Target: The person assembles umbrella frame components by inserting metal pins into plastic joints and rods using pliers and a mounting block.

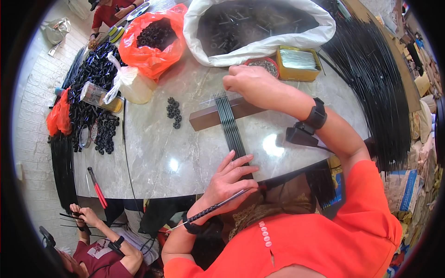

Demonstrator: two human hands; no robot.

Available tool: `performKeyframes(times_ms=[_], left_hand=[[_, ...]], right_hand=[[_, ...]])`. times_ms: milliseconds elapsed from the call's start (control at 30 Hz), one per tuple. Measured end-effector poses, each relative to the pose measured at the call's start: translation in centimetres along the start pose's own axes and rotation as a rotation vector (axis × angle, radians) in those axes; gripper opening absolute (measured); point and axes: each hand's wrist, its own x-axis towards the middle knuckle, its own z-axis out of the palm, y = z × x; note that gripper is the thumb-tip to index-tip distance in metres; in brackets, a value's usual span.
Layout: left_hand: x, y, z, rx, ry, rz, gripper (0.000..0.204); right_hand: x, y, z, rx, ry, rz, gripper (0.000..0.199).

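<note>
Several dark thin rods [228,125] lie side by side across a brown block [204,119] on the table, their far tips thin and bright. My left hand [227,180] rests its outstretched fingers on the near part of the rods. That hand also holds a slim metal needle [232,198] strung with small black rings [204,213], slanting back over my wrist. My right hand [248,83] is closed in a pinch just beyond the rods' far tips, near a red dish [266,65] of small metal pieces. Its fingertips are turned away, so what they hold is hidden.
A yellow box [299,74] of thin pale pieces stands by a big white sack [259,56]. Left are an orange bag [153,67], small black rings [174,112] and red-handled pliers [97,187]. Black rods [371,78] cover the right edge. Co-workers sit lower left and far left.
</note>
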Motion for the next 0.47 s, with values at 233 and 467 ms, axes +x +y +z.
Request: performKeyframes(times_ms=[233, 467], left_hand=[[-0.1, 0.2, 0.0, -0.004, 0.002, 0.007, 0.011], [0.2, -0.3, -0.3, 0.013, 0.007, 0.031, 0.01]], right_hand=[[0.4, -0.2, 0.8, 0.194, -0.018, 0.005, 0.027], [0.5, -0.9, 0.4, -0.062, -0.001, -0.165, 0.039]])
